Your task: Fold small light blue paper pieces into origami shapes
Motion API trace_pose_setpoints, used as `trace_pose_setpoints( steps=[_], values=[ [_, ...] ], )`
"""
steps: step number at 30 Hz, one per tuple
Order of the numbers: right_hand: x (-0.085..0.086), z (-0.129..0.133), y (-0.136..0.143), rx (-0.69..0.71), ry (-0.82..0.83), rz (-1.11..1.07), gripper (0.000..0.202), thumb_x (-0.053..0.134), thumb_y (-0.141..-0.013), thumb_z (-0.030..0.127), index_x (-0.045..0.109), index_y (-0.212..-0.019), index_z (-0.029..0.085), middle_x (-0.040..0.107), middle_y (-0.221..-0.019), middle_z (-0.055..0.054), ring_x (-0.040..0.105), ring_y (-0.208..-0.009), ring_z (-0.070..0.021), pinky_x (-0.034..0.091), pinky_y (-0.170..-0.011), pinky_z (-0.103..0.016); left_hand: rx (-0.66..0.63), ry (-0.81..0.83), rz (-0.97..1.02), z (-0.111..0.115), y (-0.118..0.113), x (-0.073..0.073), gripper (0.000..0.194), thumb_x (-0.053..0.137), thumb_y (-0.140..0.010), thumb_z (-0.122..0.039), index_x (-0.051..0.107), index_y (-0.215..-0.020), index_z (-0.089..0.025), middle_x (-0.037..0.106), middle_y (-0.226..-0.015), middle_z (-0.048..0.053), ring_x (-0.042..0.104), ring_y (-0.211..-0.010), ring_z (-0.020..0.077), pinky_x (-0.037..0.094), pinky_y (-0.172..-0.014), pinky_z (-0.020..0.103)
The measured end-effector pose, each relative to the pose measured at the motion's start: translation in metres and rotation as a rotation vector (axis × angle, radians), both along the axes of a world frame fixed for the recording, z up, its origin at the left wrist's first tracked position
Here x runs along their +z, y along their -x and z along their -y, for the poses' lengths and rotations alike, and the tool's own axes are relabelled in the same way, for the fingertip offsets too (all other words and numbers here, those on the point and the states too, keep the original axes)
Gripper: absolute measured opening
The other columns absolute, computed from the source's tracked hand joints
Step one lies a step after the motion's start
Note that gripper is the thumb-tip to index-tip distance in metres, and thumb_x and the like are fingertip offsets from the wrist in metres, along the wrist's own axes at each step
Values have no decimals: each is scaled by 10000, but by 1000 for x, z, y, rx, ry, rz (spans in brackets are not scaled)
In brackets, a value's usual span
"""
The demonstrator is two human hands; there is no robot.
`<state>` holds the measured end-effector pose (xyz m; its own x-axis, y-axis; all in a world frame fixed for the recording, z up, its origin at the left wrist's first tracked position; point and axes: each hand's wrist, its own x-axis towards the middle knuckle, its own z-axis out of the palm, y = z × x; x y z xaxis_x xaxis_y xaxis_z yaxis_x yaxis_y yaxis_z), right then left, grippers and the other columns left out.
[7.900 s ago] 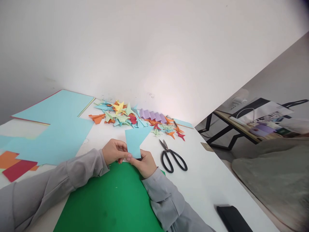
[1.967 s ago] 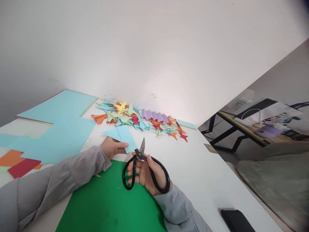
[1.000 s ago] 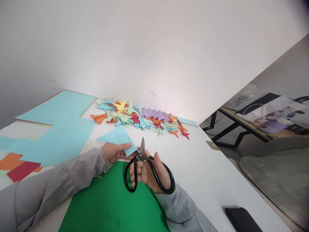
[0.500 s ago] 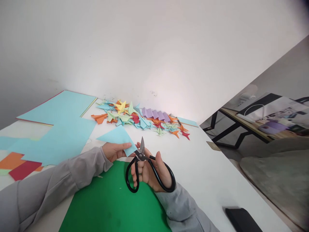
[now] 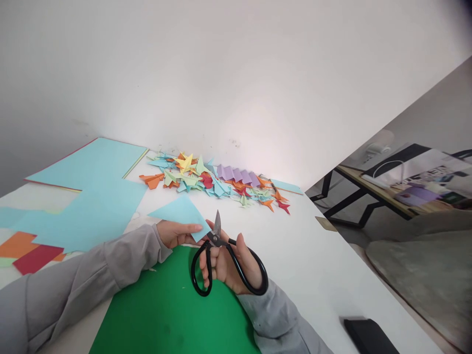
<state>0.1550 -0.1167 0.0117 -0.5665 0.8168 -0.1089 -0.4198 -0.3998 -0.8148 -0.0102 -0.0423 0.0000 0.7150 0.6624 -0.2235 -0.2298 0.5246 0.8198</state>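
Observation:
My left hand (image 5: pixel 179 233) pinches a light blue folded piece of paper (image 5: pixel 180 210) between thumb and fingers, its pointed end toward the left. My right hand (image 5: pixel 232 265) is closed around the black handles of a pair of scissors (image 5: pixel 216 239), palm turned up and fingers through the loops. The scissor blades are spread, one pointing up, and the right corner of the blue paper lies at them. Under both hands is a green sheet (image 5: pixel 173 305) on the white table.
Along the wall lies a pile of colourful folded paper shapes (image 5: pixel 217 187). Large light blue sheets (image 5: pixel 88 162) and a red piece (image 5: pixel 39 259) are at the left. A black object (image 5: pixel 368 337) rests at the lower right. Beyond stands a low table (image 5: pixel 372 189).
The scissor handles are spread slightly wider. The blue paper has tilted a little and shifted slightly down; both hands are otherwise in nearly the same place.

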Motion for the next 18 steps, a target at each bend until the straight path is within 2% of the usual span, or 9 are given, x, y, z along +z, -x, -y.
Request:
trace_pose_setpoints(
  steps=[6, 12, 18],
  values=[
    [2, 1, 1, 23, 12, -18, 826, 295, -697, 739, 119, -1349, 262, 607, -731, -38, 586, -614, -186, 420, -563, -346, -68, -42, 2, -1, 2, 3, 307, 666, -670, -289, 659, -934, -133, 687, -871, 89, 626, -803, 194, 485, -737, 274],
    [4, 3, 2, 26, 14, -27, 860, 235, -674, 772, 155, -1348, 243, 607, -747, -56, 575, -622, -185, 424, -564, -348, -98, -50, -30, -3, 4, 4, 321, 664, -667, -293, 662, -949, -140, 683, -906, 84, 628, -816, 180, 492, -705, 234],
    [0, -1, -1, 59, 16, -42, 912, 226, -639, 796, 186, -1343, 217, 610, -749, -66, 572, -612, -191, 428, -570, -363, -89, -35, -44, -4, 4, 3, 288, 660, -670, -274, 674, -917, -127, 689, -881, 91, 636, -781, 188, 503, -690, 248]
  ],
)
